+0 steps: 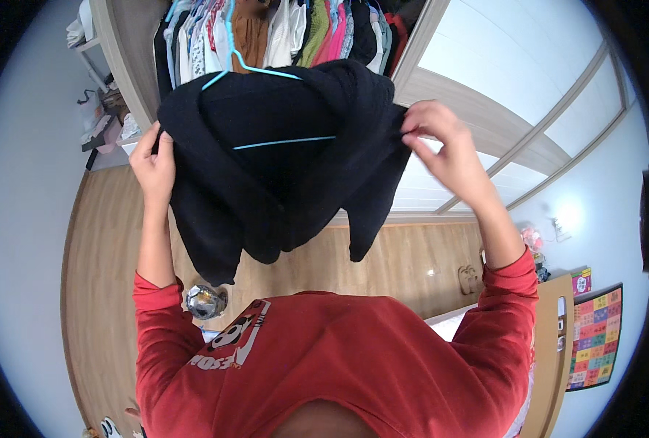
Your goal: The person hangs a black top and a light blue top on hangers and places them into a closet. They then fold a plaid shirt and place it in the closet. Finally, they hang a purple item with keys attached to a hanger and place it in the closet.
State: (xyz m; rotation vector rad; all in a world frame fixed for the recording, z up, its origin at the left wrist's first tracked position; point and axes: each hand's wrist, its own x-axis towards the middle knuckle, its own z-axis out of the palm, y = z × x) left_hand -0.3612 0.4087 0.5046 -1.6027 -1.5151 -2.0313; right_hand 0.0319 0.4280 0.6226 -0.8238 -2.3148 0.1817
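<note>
A black jacket [288, 190] with a wide collar hangs on a light blue hanger [283, 143], its sleeves dangling toward the floor. The hanger's hook end rises in front of the wardrobe's row of clothes. At the jacket's left shoulder edge, my left hand [154, 166] pinches the fabric between thumb and fingers. My right hand [441, 139] is closed on the cloth at the opposite shoulder, thumb and fingertips together. Both forearms are raised, in red sleeves.
An open wardrobe [127, 51] stands ahead, packed with hanging clothes [324, 36]. White and wood sliding doors [485, 80] run along the right. A silvery round object [205, 301] is below my left forearm. Slippers [469, 279] lie on the wooden floor [405, 255] at right.
</note>
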